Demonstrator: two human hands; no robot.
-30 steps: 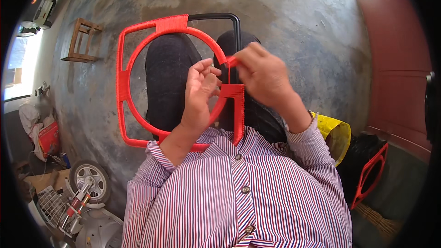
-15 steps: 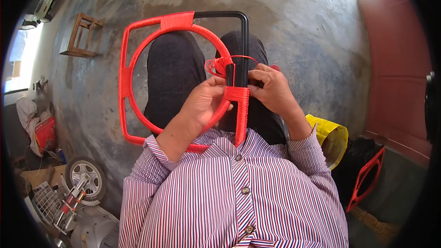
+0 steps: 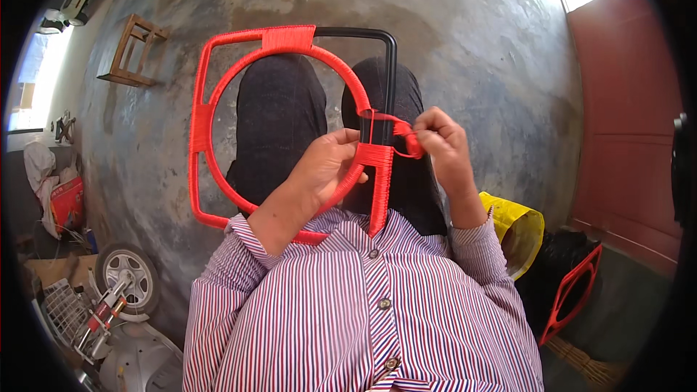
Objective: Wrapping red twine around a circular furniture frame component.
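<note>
A frame (image 3: 194,181) rests over my lap: a rounded square with a ring inside, mostly wrapped in red cord. Black bare tube (image 3: 392,65) shows along its upper right corner and on a short stretch of the ring. My left hand (image 3: 330,167) grips the ring's lower right part, just beside the red wrapped band (image 3: 375,153) joining ring and outer bar. Right of the frame, my right hand (image 3: 444,145) pinches a small bundle of red cord (image 3: 408,138). From that bundle a strand runs left to the bare stretch of the ring.
A yellow container (image 3: 515,229) lies right of my right elbow, with a black bag (image 3: 559,247) and another red frame (image 3: 570,294) behind it. A wooden stool (image 3: 134,51) stands far left. Near left are a wheeled vehicle (image 3: 127,279) and a red box (image 3: 67,205).
The red cord bundle has passed from inside the ring to the right of the black bar, now in my right hand. My right hand has moved slightly right; my left stays on the ring.
</note>
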